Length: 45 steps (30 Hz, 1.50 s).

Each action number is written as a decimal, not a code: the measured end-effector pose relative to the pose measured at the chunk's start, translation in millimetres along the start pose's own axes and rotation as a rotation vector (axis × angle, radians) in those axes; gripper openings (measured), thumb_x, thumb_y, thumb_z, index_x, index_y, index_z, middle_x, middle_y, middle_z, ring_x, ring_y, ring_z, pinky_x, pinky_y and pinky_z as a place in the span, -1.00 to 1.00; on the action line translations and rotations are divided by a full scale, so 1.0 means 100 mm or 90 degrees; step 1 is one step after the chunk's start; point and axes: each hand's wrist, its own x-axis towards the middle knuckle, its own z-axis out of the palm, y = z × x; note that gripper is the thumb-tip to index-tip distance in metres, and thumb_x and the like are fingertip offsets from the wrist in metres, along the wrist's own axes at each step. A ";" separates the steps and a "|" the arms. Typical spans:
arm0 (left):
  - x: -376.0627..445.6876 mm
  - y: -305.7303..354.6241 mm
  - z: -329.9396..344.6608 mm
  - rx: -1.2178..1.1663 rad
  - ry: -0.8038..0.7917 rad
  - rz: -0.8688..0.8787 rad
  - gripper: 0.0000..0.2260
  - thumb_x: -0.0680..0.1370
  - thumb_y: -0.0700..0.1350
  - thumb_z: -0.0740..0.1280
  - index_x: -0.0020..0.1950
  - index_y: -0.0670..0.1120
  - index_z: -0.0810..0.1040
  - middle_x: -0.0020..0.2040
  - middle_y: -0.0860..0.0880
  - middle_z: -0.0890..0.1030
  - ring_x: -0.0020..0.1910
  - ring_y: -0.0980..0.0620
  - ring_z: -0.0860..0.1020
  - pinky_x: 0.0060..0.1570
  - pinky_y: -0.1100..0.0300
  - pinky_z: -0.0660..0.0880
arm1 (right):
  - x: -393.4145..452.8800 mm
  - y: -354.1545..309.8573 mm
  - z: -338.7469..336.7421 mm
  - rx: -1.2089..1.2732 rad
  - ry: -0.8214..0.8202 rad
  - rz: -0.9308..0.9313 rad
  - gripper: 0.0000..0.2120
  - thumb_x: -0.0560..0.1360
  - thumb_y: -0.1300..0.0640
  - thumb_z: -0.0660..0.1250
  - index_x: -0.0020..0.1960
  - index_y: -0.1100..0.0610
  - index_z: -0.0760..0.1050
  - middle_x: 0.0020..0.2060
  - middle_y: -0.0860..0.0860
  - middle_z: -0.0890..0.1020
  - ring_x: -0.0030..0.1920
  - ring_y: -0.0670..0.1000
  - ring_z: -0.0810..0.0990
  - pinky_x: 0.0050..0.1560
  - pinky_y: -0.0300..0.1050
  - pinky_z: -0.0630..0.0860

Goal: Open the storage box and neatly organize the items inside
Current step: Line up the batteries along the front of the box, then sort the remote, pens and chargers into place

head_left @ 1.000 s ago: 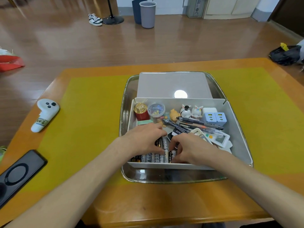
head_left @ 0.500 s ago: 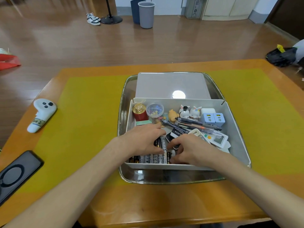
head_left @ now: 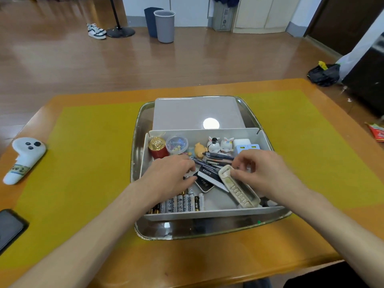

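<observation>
1. The open storage box (head_left: 265, 138) sits in a metal tray (head_left: 137, 129) in the middle of the desk (head_left: 239, 267), on a yellow mat (head_left: 93, 152); its lid (head_left: 195, 113) lies flat behind it, also in the tray.
2. The left hand (head_left: 172, 173) rests palm down inside the box, fingers loosely curled over black cards, one printed "BENTE" (head_left: 206, 172). Whether its grip has hold of anything cannot be told.
3. The right hand (head_left: 259, 169) pinches the far end of a cream remote (head_left: 239, 189) between thumb and fingertips; the remote lies slanted toward the box's near right corner.
4. A row of batteries (head_left: 180, 203) lies along the near wall, several reading "Heybright".
5. Along the far wall stand a red jar with a gold cap (head_left: 158, 147), a clear tub of clips (head_left: 177, 144), small figurines (head_left: 219, 144) and blue chargers (head_left: 248, 146); pens (head_left: 218, 157) lie in front.
6. On the desk's left lies a white controller (head_left: 25, 157) with a label reading roughly "002", and near it a black phone (head_left: 9, 228).
</observation>
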 end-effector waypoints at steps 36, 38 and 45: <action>-0.38 -0.23 -0.72 -0.098 -0.037 -0.051 -0.86 0.51 -0.11 0.45 0.07 0.01 0.66 -0.15 0.02 0.57 -0.17 0.02 0.51 -0.14 -0.01 0.49 | 0.14 -0.30 0.13 0.032 -0.101 0.026 -0.33 0.26 -0.36 0.12 0.37 -0.34 0.20 -0.26 -0.24 0.53 -0.22 -0.20 0.51 -0.29 -0.04 0.47; -0.44 -0.32 -0.79 -0.127 -0.023 -0.092 -0.93 0.49 -0.13 0.37 -0.06 -0.05 0.62 -0.20 -0.02 0.57 -0.21 -0.03 0.52 -0.16 -0.11 0.50 | 0.15 -0.38 0.18 -0.004 -0.132 -0.017 -0.27 0.25 -0.37 0.16 0.42 -0.32 0.19 -0.16 -0.25 0.57 -0.17 -0.15 0.52 -0.20 0.01 0.52; -0.47 -0.29 -0.79 -0.085 -0.022 -0.102 -0.84 0.55 -0.19 0.30 -0.20 0.02 0.50 -0.29 0.05 0.53 -0.29 0.01 0.50 -0.33 0.06 0.42 | 0.14 -0.47 0.23 -0.157 -0.180 -0.096 -0.42 0.30 -0.32 0.36 0.27 -0.20 0.35 0.01 -0.23 0.55 -0.05 -0.08 0.54 -0.21 -0.07 0.50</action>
